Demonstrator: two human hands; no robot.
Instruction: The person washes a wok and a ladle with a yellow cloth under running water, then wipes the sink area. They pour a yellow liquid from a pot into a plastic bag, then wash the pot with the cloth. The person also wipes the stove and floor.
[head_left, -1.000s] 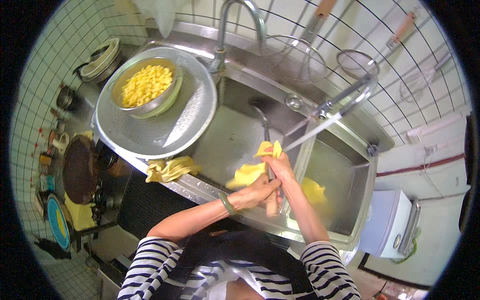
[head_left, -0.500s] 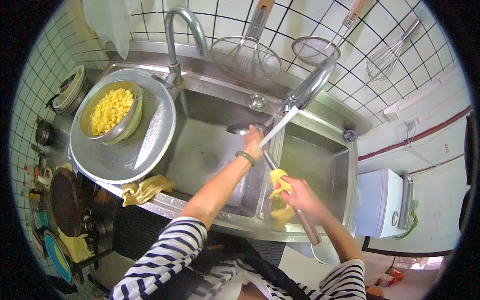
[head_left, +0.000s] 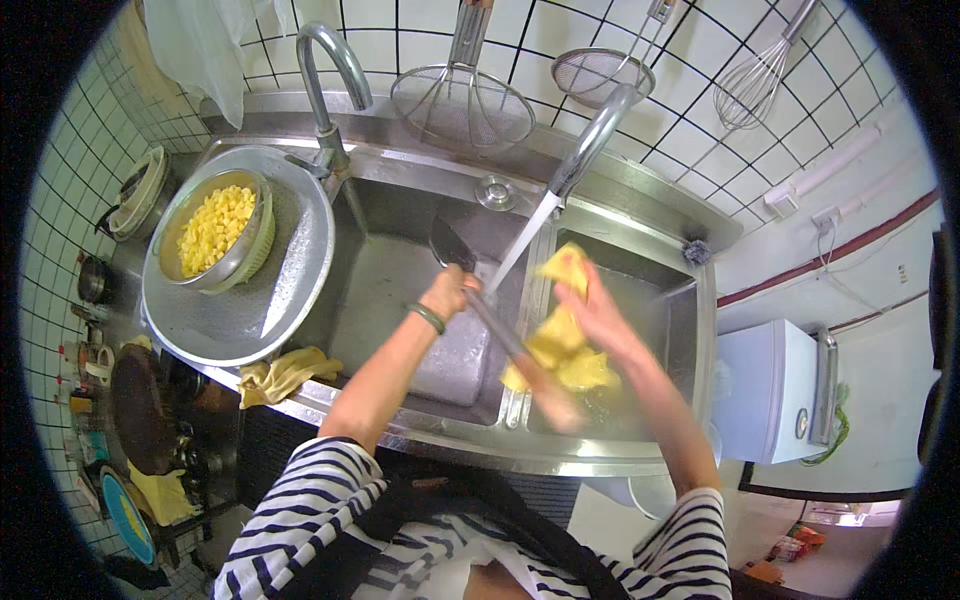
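Note:
My left hand (head_left: 447,293) grips a long-handled wok spatula (head_left: 507,338) close to its dark blade (head_left: 452,243), over the left sink basin (head_left: 395,310). The handle end, blurred, slants down across the divider toward the near edge. Over the right basin (head_left: 655,300), my right hand (head_left: 600,315) is closed on a wet yellow cloth (head_left: 560,335). Part of the cloth sticks up past the fingers and the rest hangs beside the spatula handle. Water runs from the right faucet (head_left: 590,140) down near the spatula and my left hand.
On the left, a metal colander (head_left: 265,215) with yellow diced pieces (head_left: 217,230) stands on a large round metal tray (head_left: 300,270). A tan cloth (head_left: 288,378) lies over the sink's front edge. A second faucet (head_left: 330,90) rises behind; strainers (head_left: 462,105) and a whisk (head_left: 755,85) hang on the wall.
The spatula has been drawn left, its blade turned to show a dark face. My right hand has come off the handle and lifted with the cloth, which spreads out. The view shifted slightly.

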